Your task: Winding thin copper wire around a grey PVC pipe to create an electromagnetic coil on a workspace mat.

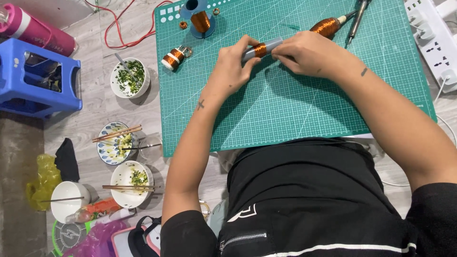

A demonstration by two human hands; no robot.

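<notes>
Bowl, upper left: a white bowl [129, 78] on the floor beside the mat, holding chopped green herbs and a metal utensil.
Patterned bowl, left middle: a blue-and-white bowl [114, 143] with food remains and wooden chopsticks [117, 133] laid across its rim.
Bowl, lower left: another white bowl [134, 184] with a few green scraps, a second pair of chopsticks resting across it.
Plain bowl, far lower left: a white bowl [68, 201] with one thin stick across it; nothing inside that I can make out.
Stool, upper left: a blue plastic stool [38, 78], with a pink bottle [35, 29] lying just above it.
Grey tube: a short grey tube [262, 49] with a band of copper-coloured wire wound around its middle, held level just above the green cutting mat [295, 109] in the upper centre of the frame.
Left hand [233, 64]: its grip is closed around the left end of the grey tube, fingers curled over it.
Right hand [309, 53]: its grip pinches the right end of the grey tube, the fingertips meeting the tube beside the copper band.
Other coils on the mat: a small copper spool [172, 58] at the mat's upper left edge, a blue stand [200, 19] carrying a copper coil at the top, and a thicker copper-wound tool [328, 26] to the upper right.
Power strip, upper right: a white power strip [435, 40] beside the mat.
</notes>
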